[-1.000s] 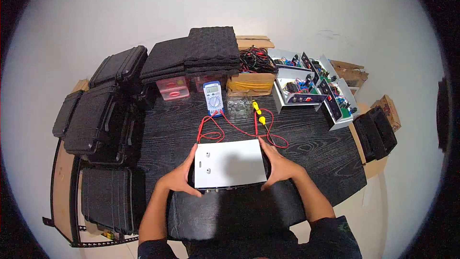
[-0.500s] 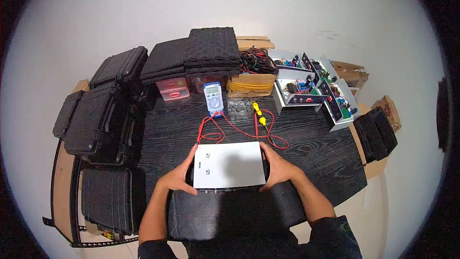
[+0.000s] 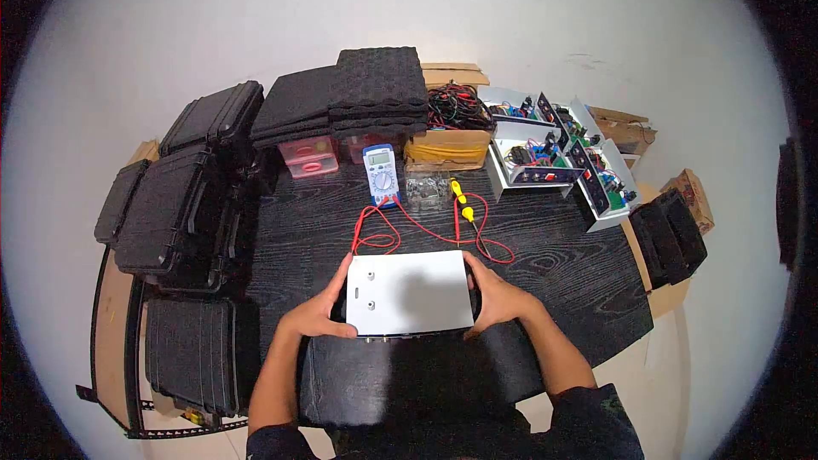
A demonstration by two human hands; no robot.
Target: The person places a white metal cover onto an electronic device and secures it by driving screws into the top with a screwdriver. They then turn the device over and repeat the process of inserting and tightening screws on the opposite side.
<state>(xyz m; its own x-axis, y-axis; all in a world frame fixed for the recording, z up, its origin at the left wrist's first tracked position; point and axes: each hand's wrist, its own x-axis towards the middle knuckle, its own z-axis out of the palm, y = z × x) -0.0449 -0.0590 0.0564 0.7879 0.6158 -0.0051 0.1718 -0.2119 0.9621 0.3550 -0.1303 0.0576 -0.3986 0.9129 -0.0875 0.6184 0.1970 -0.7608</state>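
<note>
Between my two hands is a white rectangular instrument box [image 3: 400, 311], its flat face turned up, with two small round fittings and a slot near the left side. My left hand [image 3: 322, 311] grips its left edge, thumb at the near corner. On the opposite edge, my right hand [image 3: 498, 296] holds the box with its fingers around the side. Just beyond lie red test leads [image 3: 399, 240] from a blue-and-white multimeter [image 3: 382, 179]. A yellow-and-black screwdriver [image 3: 464, 204] lies right of the meter, beside a clear plastic organizer box [image 3: 428, 190].
Black hard cases [image 3: 170, 213] are stacked at the left. Black foam sheets [image 3: 375, 89] sit on red-clear boxes [image 3: 308, 158] at the back. Opened white units with circuit boards [image 3: 537, 162] stand at the back right, near a carton of cables [image 3: 460, 109]. Black foam pieces [image 3: 669, 238] lie far right.
The box has shifted very slightly, and my left thumb has moved a little inward along its near edge. Both hands keep their hold.
</note>
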